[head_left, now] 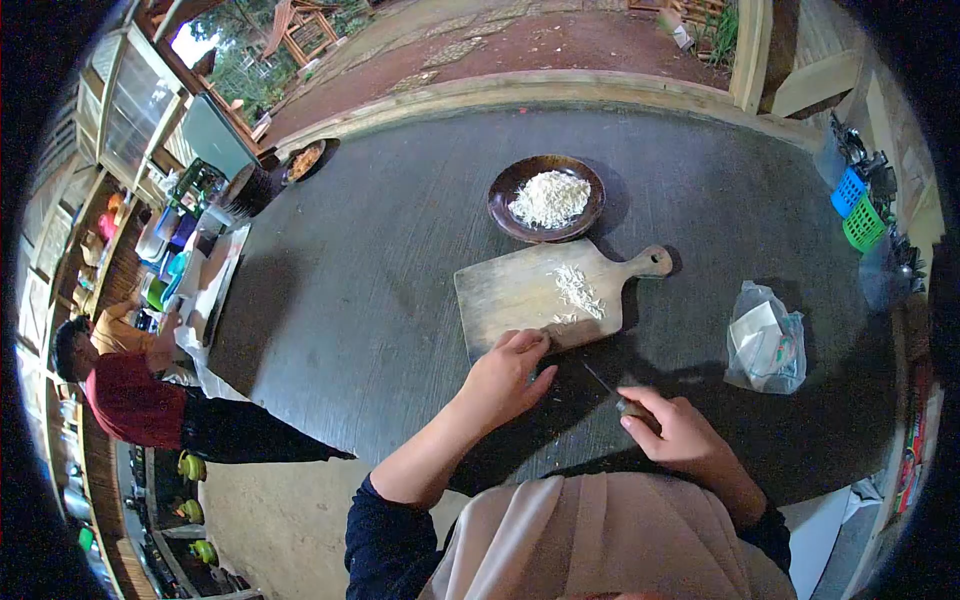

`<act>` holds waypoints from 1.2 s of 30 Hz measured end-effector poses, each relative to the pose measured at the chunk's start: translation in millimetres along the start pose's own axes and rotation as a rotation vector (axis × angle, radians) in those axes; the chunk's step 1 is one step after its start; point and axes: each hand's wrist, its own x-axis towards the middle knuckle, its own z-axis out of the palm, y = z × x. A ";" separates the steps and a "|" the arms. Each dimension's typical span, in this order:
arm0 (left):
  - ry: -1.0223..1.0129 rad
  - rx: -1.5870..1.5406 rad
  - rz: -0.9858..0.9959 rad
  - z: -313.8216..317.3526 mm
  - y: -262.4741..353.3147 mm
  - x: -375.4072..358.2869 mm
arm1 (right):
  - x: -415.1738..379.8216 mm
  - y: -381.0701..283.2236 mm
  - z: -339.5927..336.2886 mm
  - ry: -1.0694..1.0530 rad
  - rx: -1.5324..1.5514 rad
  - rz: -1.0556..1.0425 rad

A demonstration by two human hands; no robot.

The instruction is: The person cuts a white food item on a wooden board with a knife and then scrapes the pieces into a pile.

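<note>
A wooden cutting board (520, 290) with a handle lies on the dark table (380, 250), with a small heap of chopped white bits (577, 290) on it. My left hand (505, 380) rests at the board's near edge, fingers loosely curled, holding nothing that I can see. My right hand (675, 430) is off the board near the table's front and grips a knife (608, 385) by its handle, blade pointing toward the board. Behind the board stands a dark brown bowl (500, 200) holding a pile of chopped white pieces (549, 199).
A clear plastic bag (765, 345) lies right of the board. Blue and green baskets (856, 208) sit at the far right edge. Another person in a red top (130, 400) stands at the left by shelves of dishes. A plate of food (305, 160) sits far left.
</note>
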 end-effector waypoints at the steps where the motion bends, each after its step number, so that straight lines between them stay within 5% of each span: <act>1: 0.021 0.002 -0.004 0.0 1.5 0.2 | 0.7 -3.7 -0.6 0.049 0.015 -0.011; 14: 0.034 0.065 -0.007 6.6 2.7 -1.5 | 2.1 -5.2 -1.3 -0.069 -0.064 0.014; 19: 0.037 0.082 -0.012 6.9 4.8 -1.3 | 6.8 7.6 11.8 0.081 -0.174 -0.130; 36: 0.035 0.072 -0.014 6.7 3.2 -1.0 | 1.2 -3.9 -2.0 -0.046 -0.143 -0.001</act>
